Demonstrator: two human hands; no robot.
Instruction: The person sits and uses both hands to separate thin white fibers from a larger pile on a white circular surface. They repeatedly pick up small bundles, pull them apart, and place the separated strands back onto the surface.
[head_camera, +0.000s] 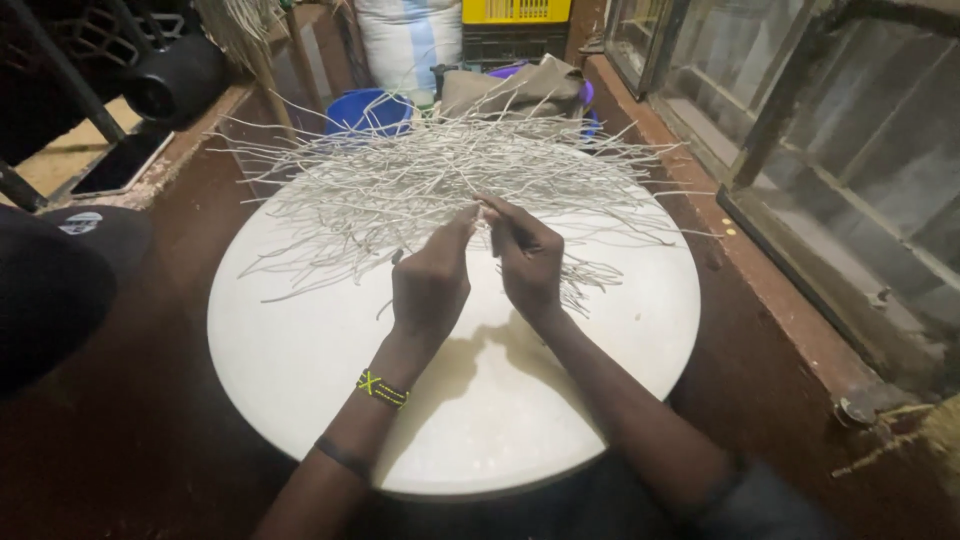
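While pinching into the near fringe of the tangle, both hands sit together just past the middle of the round white bench (300, 400). Left hand (430, 285) curled, fingertips closed on a pale strand or two at the heap's near edge; right hand (525, 265) close beside it, fingers folded on the same few strands. Cannot tell how many strands sit in each pinch.

Heap of thin pale sticks (440, 175) spread wide over the far half of the bench, ends poking well past the far edge and out toward the right edge. Loose strands (585, 275) lying just right of the right hand.

Risks, as judged from here: strands crossed and snagged, so one hard tug likely to drag a whole clump along. Thin and dry-looking, so likely to snap if bent sharply. Overhanging ends at the far edge liable to tip off toward the blue tub (365, 110) behind. Dim light, fine strands, easy to grab the wrong one.
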